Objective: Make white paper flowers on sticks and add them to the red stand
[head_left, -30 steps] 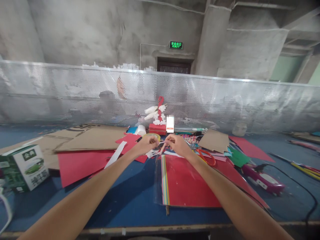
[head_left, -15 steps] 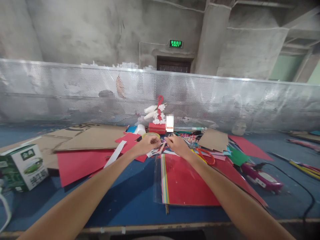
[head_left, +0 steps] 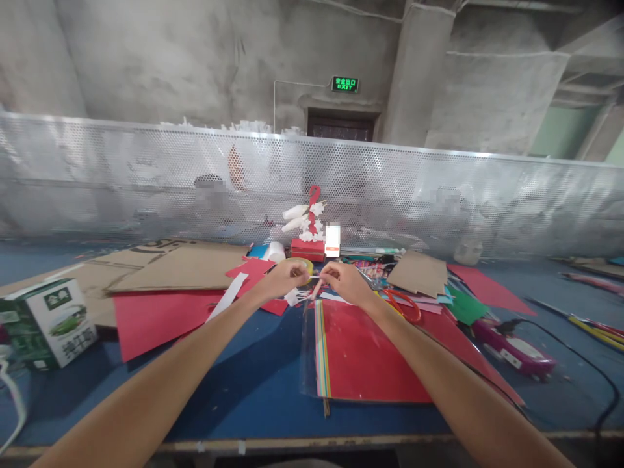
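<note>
My left hand [head_left: 286, 277] is closed, its fingers pinching one end of a thin white strip [head_left: 314, 277]. At the strip's other end, the fingertips of my right hand [head_left: 342, 281] are pressed together on it. Both hands hang over the middle of the blue table. Just behind my left hand lies a yellow tape roll [head_left: 307, 265]. Below the hands are white fringed paper pieces [head_left: 295, 298] and a pale pink stick-like piece [head_left: 316, 288]. Farther back, a red stand with white paper flowers [head_left: 312, 224] rises from a red box [head_left: 307, 249].
Red sheets in a clear sleeve [head_left: 375, 351] lie in front. Left are cardboard [head_left: 185, 266], red paper [head_left: 166, 318] and a green-and-white carton [head_left: 56, 322]. On the right are orange-handled scissors [head_left: 404, 307], a purple power strip [head_left: 517, 351] and its black cable [head_left: 580, 354]. A perforated metal screen [head_left: 390, 188] stands behind.
My hands have drawn slightly apart, the left one shifting a little leftward. The white strip between them now shows more clearly. The view has moved slightly.
</note>
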Motion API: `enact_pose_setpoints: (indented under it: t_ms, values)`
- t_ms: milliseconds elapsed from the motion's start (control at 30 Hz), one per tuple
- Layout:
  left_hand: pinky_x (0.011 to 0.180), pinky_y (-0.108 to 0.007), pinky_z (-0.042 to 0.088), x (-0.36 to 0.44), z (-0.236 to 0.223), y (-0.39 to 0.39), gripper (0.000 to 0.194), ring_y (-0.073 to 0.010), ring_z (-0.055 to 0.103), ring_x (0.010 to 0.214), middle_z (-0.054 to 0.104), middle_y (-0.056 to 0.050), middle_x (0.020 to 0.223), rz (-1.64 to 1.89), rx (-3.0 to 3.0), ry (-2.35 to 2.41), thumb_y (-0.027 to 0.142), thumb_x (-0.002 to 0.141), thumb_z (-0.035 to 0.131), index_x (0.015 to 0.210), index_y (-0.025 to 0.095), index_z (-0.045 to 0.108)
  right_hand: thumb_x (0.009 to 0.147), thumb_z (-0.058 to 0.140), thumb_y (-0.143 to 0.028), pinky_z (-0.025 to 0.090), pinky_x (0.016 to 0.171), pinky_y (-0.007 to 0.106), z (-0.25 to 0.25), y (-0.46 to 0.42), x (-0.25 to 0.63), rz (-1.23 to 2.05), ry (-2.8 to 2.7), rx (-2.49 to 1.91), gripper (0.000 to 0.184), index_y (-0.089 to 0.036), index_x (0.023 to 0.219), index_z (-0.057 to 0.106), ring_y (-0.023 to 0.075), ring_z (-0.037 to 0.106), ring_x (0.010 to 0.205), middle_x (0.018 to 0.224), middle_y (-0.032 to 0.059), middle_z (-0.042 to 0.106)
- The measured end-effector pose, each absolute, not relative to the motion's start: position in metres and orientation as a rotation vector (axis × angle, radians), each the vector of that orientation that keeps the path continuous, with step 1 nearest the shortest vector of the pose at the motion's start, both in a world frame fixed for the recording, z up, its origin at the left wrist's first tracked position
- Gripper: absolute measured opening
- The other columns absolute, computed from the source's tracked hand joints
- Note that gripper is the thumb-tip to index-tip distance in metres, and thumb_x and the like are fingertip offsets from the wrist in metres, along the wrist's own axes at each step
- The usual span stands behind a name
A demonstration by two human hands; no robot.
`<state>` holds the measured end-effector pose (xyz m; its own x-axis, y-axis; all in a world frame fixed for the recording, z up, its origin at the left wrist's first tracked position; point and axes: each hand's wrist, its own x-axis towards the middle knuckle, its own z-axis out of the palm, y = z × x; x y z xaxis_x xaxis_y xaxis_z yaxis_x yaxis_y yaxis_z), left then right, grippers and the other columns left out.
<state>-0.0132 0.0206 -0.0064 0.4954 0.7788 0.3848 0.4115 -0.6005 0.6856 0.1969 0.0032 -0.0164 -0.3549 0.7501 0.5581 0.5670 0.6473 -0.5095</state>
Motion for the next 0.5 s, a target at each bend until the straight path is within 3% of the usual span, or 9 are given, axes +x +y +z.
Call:
enact_pose_setpoints:
  t_ms: [267, 367, 500]
  values:
    - [0.059, -0.023, 0.041, -0.01, -0.004, 0.016, 0.018, -0.0133, 0.055, 0.065, 0.063, -0.004, 0.073, 0.856, 2.314, 0.966, 0.033, 0.08, 0.057, 0.076, 0.016, 0.062, 0.096, 0.046, -0.032, 0.031, 0.059, 0.022, -0.019, 0.003, 0.198, 0.114, -2.169, -1.167, 0.036, -0.016, 0.067, 0.061, 0.0114, 0.055, 0.058, 0.059, 0.0, 0.063]
    - [0.062, -0.023, 0.042, -0.012, -0.001, 0.012, 0.02, -0.0135, 0.057, 0.068, 0.065, -0.004, 0.075, 0.762, 2.4, 1.045, 0.033, 0.083, 0.053, 0.078, 0.016, 0.062, 0.097, 0.042, -0.033, 0.032, 0.059, 0.022, -0.02, 0.003, 0.198, 0.144, -2.243, -1.199, 0.039, -0.016, 0.067, 0.06, 0.0118, 0.056, 0.059, 0.062, 0.0014, 0.065]
    - [0.068, -0.025, 0.043, -0.018, 0.004, 0.008, 0.018, -0.0168, 0.062, 0.077, 0.071, -0.006, 0.088, 0.582, 2.54, 1.385, 0.029, 0.083, 0.052, 0.084, 0.017, 0.066, 0.095, 0.045, -0.04, 0.033, 0.059, 0.022, -0.017, 0.005, 0.206, 0.133, -2.258, -1.268, 0.034, -0.017, 0.081, 0.065, 0.0132, 0.059, 0.065, 0.076, 0.0039, 0.07]
